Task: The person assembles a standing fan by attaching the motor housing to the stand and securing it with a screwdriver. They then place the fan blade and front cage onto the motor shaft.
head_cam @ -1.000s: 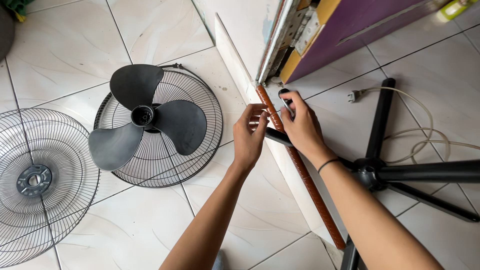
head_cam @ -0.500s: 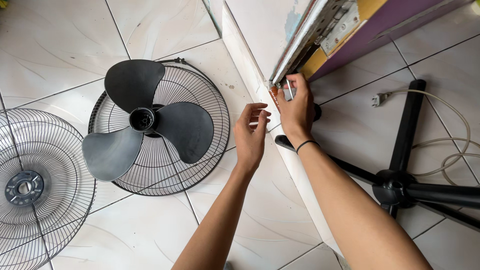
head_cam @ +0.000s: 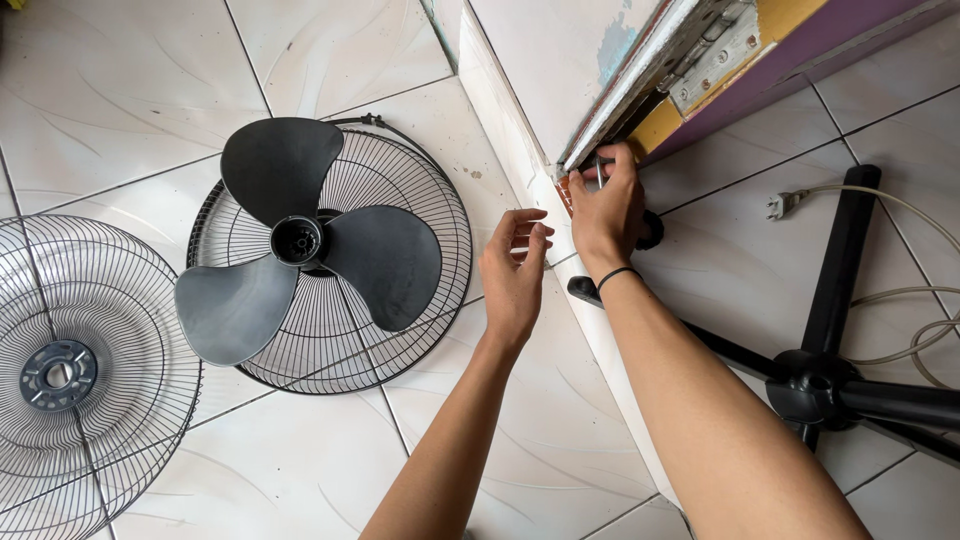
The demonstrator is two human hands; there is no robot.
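Observation:
My right hand (head_cam: 606,208) is closed around a thin metal tool with a black handle (head_cam: 651,231), which looks like a screwdriver. Its tip is pressed to the foot of the door frame (head_cam: 640,75), where the top end of a brown strip (head_cam: 563,189) shows. My left hand (head_cam: 516,272) hovers just to the left with its fingers loosely curled and holds nothing. A black three-bladed fan blade (head_cam: 300,242) lies on a round wire grille (head_cam: 420,200) on the tiled floor further left.
A second wire grille (head_cam: 90,370) lies at the far left. At the right, a black cross-shaped fan stand (head_cam: 822,386) lies on the floor beside a white plug (head_cam: 779,207) and its cable. A purple door (head_cam: 830,40) stands open at the top right.
My right hand has moved up along the brown strip to the foot of the door frame with the tool. My left hand has come off the strip and hangs free.

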